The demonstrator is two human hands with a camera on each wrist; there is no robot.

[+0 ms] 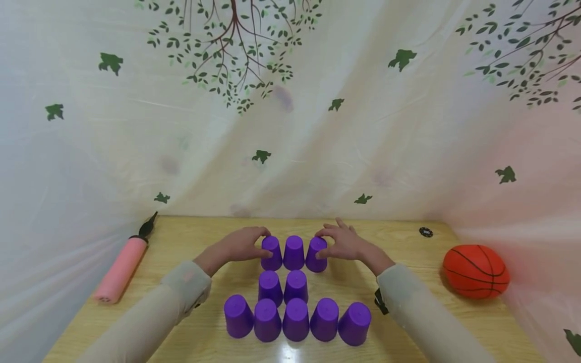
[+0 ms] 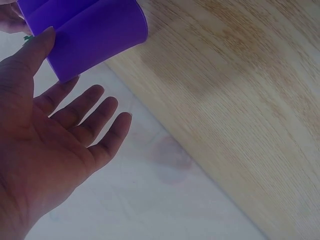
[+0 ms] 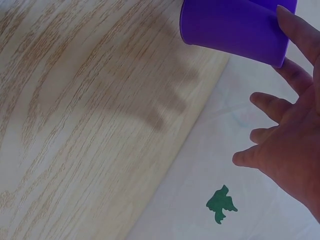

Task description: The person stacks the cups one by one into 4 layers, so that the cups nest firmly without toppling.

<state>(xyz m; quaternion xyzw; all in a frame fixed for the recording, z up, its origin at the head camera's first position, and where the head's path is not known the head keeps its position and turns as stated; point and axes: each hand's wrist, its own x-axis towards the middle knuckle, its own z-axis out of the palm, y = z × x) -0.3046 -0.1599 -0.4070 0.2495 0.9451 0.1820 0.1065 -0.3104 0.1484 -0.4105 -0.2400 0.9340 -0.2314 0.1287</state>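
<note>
Purple plastic cups stand upside down in three rows. At the back, my left hand (image 1: 242, 244) pinches the left cup (image 1: 273, 258) between thumb and index finger near its top, the other fingers spread away from it. My right hand (image 1: 347, 243) grips the right cup (image 1: 317, 258) the same way. Between them stands the middle cup (image 1: 294, 253), which neither hand touches. In the left wrist view the thumb lies on the purple cup (image 2: 100, 37); in the right wrist view thumb and index finger meet the cup's (image 3: 235, 27) narrow end.
Two cups (image 1: 296, 288) form the middle row, and several more (image 1: 296, 321) the front row. A pink hand pump (image 1: 122, 269) lies at left. An orange basketball (image 1: 475, 271) and a black chip (image 1: 425, 232) are at right. Behind the wooden table (image 1: 195, 327) hangs a leaf-patterned curtain (image 1: 299, 186).
</note>
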